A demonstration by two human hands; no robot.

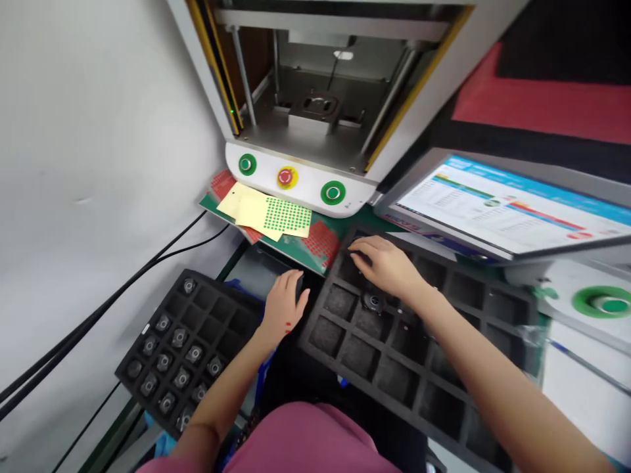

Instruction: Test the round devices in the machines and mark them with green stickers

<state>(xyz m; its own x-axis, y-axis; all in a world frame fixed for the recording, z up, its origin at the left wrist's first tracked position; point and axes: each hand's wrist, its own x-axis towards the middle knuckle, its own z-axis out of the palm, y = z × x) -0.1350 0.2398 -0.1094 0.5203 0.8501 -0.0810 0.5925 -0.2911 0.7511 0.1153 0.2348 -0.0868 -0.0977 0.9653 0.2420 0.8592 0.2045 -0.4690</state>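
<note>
My left hand (284, 303) is between the two foam trays, fingers curled round a small black part (299, 286), mostly hidden by the fingers. Two small red marks show near that wrist. Over the upper left of the large black foam tray (377, 384), my right hand (382, 263) has its thumb and fingertips drawn together at a compartment; whatever they grip is hidden. Just below this hand, a round black part with a shiny centre (373, 302) rests at a compartment's edge. The smaller foam tray (197, 299) on the left holds several similar round-centred parts.
Ahead stands a press-like machine with a fixture block (313, 118), green buttons (333, 192) and a red emergency stop (285, 177). Sheets of green dot stickers (288, 215) lie before it. A monitor (513, 203) is at right, above a pen (589, 366). Black cables (123, 289) run along the left wall.
</note>
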